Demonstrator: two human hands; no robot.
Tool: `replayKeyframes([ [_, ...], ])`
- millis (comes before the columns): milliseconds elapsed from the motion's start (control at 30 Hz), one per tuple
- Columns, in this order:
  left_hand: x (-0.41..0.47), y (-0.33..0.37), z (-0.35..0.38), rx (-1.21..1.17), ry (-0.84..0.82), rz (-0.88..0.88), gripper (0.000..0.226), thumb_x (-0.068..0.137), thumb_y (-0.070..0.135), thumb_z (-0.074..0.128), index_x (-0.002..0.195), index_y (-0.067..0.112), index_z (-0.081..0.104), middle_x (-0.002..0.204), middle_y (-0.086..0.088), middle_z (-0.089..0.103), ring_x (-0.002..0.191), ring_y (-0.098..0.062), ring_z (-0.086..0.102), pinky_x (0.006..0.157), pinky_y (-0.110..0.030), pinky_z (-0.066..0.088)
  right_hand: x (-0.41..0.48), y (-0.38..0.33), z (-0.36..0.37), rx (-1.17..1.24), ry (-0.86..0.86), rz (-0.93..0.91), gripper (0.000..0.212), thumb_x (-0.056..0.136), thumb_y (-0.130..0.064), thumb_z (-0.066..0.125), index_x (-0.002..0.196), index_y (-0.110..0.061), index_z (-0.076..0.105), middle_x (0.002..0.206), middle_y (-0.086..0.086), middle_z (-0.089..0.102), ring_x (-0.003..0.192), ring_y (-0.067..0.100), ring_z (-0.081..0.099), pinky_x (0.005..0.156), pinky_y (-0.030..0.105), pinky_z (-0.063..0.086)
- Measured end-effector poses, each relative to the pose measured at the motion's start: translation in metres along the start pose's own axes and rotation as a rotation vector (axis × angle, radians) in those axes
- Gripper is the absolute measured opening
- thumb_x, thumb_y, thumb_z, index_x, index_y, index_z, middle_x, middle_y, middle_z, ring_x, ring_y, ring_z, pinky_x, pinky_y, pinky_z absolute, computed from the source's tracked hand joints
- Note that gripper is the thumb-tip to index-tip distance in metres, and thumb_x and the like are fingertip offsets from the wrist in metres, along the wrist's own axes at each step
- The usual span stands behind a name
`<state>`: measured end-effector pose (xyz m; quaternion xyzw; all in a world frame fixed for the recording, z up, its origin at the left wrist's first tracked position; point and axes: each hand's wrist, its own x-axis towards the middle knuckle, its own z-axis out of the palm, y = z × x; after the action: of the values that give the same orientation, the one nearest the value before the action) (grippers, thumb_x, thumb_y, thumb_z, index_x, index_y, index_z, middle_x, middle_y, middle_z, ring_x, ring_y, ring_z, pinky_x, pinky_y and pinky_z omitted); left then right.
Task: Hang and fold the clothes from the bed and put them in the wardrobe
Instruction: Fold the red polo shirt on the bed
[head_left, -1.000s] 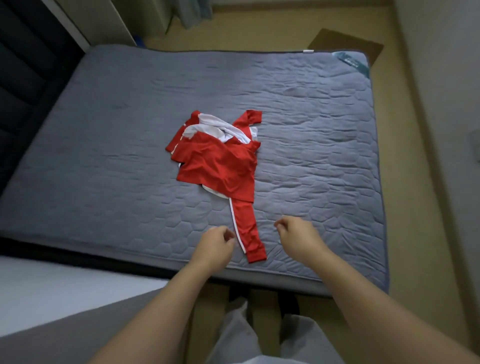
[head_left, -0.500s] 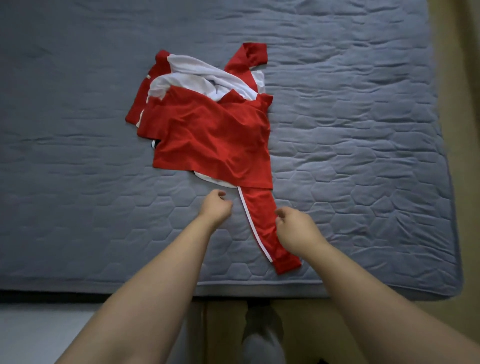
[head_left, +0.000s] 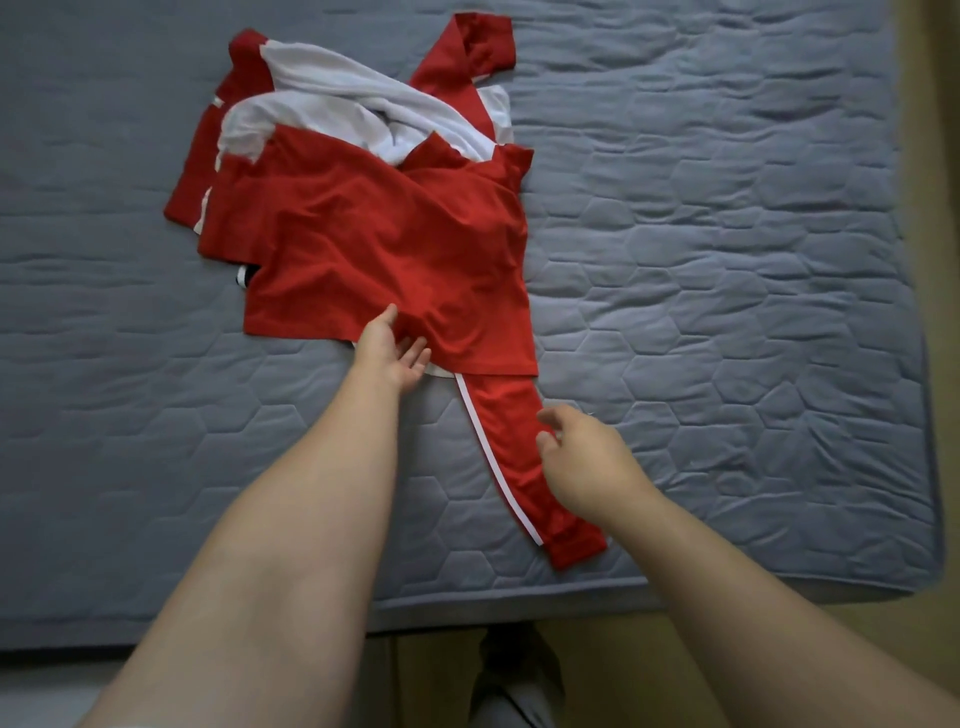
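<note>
A heap of red and white clothes lies on the grey quilted bed (head_left: 727, 270). On top is a red garment (head_left: 395, 249), with white cloth (head_left: 332, 104) bunched behind it. A red sleeve with a white stripe (head_left: 514, 457) runs from under the heap toward the bed's near edge. My left hand (head_left: 392, 351) has its fingers spread at the red garment's lower hem, the thumb on the cloth. Loosely open, my right hand (head_left: 582, 457) hovers over the striped sleeve and grips nothing that I can see.
The bed's near edge (head_left: 519, 597) crosses the lower part of the view, with yellowish floor (head_left: 597, 654) and my grey trouser legs (head_left: 514, 686) below it. Bare quilt lies to the left and right of the heap.
The camera has closed in on the bed. My left hand went from curled to spread and reached forward to the red garment's hem. My right hand opened over the striped sleeve.
</note>
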<state>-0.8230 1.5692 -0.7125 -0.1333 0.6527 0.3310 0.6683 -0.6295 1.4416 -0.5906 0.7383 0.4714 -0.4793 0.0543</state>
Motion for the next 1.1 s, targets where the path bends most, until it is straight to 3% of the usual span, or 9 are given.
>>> replayKeyframes([
  [133, 0.006, 0.002, -0.001, 0.021, 0.107, -0.009, 0.054, 0.095, 0.047, 0.062, 0.141, 0.022, 0.049, 0.140, 0.000, 0.048, 0.131, -0.023, 0.048, 0.108, -0.040, 0.042, -0.002, 0.003, -0.006, 0.019, -0.005, 0.028, 0.040, 0.103, -0.024, 0.045, 0.142, -0.016, 0.051, 0.130, 0.007, 0.064, 0.115, 0.025, 0.061, 0.097, 0.033, 0.047],
  [233, 0.007, 0.004, -0.001, 0.019, 0.097, 0.022, 0.030, 0.098, 0.046, 0.059, 0.113, 0.020, 0.062, 0.106, 0.004, 0.064, 0.094, -0.014, 0.063, 0.086, -0.032, 0.047, -0.002, 0.002, -0.008, 0.025, -0.002, 0.024, 0.040, 0.103, -0.025, 0.045, 0.142, -0.016, 0.052, 0.133, 0.005, 0.063, 0.116, 0.023, 0.061, 0.098, 0.033, 0.048],
  [300, 0.004, 0.007, -0.001, 0.005, 0.102, 0.061, 0.018, 0.100, 0.036, 0.059, 0.095, 0.019, 0.062, 0.086, 0.005, 0.064, 0.077, -0.011, 0.062, 0.073, -0.029, 0.047, -0.002, 0.002, -0.009, 0.030, -0.008, 0.022, 0.040, 0.103, -0.025, 0.045, 0.142, -0.017, 0.052, 0.134, 0.005, 0.062, 0.116, 0.023, 0.061, 0.099, 0.034, 0.048],
  [400, -0.011, 0.012, 0.001, -0.092, 0.023, 0.191, 0.015, 0.099, 0.021, 0.061, 0.113, 0.016, 0.064, 0.090, -0.001, 0.069, 0.080, -0.015, 0.067, 0.069, -0.031, 0.053, -0.011, 0.001, -0.014, 0.020, -0.022, 0.016, 0.039, 0.104, -0.024, 0.046, 0.141, -0.016, 0.052, 0.138, 0.005, 0.060, 0.124, 0.021, 0.056, 0.104, 0.033, 0.044],
  [533, -0.080, 0.019, 0.017, -0.095, -0.166, 0.445, 0.017, 0.102, 0.007, 0.054, 0.092, 0.021, 0.055, 0.083, 0.001, 0.070, 0.072, -0.011, 0.066, 0.069, -0.028, 0.054, -0.033, -0.011, -0.035, 0.030, -0.009, 0.005, 0.039, 0.103, -0.026, 0.046, 0.140, -0.017, 0.053, 0.137, 0.004, 0.060, 0.126, 0.021, 0.055, 0.105, 0.031, 0.042],
  [733, -0.239, 0.043, 0.048, 0.332, -0.306, 0.784, 0.024, 0.097, -0.004, 0.049, 0.092, 0.019, 0.054, 0.086, -0.002, 0.060, 0.079, -0.012, 0.058, 0.080, -0.030, 0.048, -0.100, -0.052, -0.101, 0.086, 0.109, -0.128, 0.038, 0.100, -0.023, 0.053, 0.137, -0.014, 0.054, 0.134, 0.010, 0.061, 0.121, 0.025, 0.058, 0.103, 0.035, 0.043],
  [933, -0.405, 0.050, 0.074, 0.741, -0.444, 1.021, 0.021, 0.080, 0.015, 0.067, 0.090, 0.027, 0.053, 0.080, 0.002, 0.055, 0.070, -0.012, 0.049, 0.064, -0.024, 0.043, -0.186, -0.082, -0.184, 0.145, 0.347, -0.295, 0.040, 0.098, -0.017, 0.056, 0.138, -0.015, 0.052, 0.130, 0.009, 0.061, 0.113, 0.024, 0.060, 0.096, 0.029, 0.041],
  [1000, -0.456, 0.046, 0.079, 0.878, -0.504, 1.083, 0.040, 0.063, 0.006, 0.072, 0.093, 0.025, 0.052, 0.079, 0.006, 0.055, 0.063, -0.006, 0.048, 0.058, -0.017, 0.044, -0.213, -0.086, -0.208, 0.172, 0.388, -0.328, 0.040, 0.098, -0.017, 0.056, 0.138, -0.016, 0.052, 0.129, 0.007, 0.061, 0.112, 0.022, 0.060, 0.093, 0.027, 0.041],
  [1100, -0.525, 0.036, 0.090, 0.990, -0.644, 1.035, 0.047, 0.050, -0.007, 0.059, 0.090, 0.019, 0.057, 0.068, 0.007, 0.055, 0.053, -0.005, 0.047, 0.049, -0.018, 0.042, -0.256, -0.086, -0.240, 0.217, 0.444, -0.390, 0.038, 0.098, -0.017, 0.056, 0.137, -0.020, 0.054, 0.126, 0.004, 0.062, 0.111, 0.021, 0.061, 0.094, 0.032, 0.045],
])
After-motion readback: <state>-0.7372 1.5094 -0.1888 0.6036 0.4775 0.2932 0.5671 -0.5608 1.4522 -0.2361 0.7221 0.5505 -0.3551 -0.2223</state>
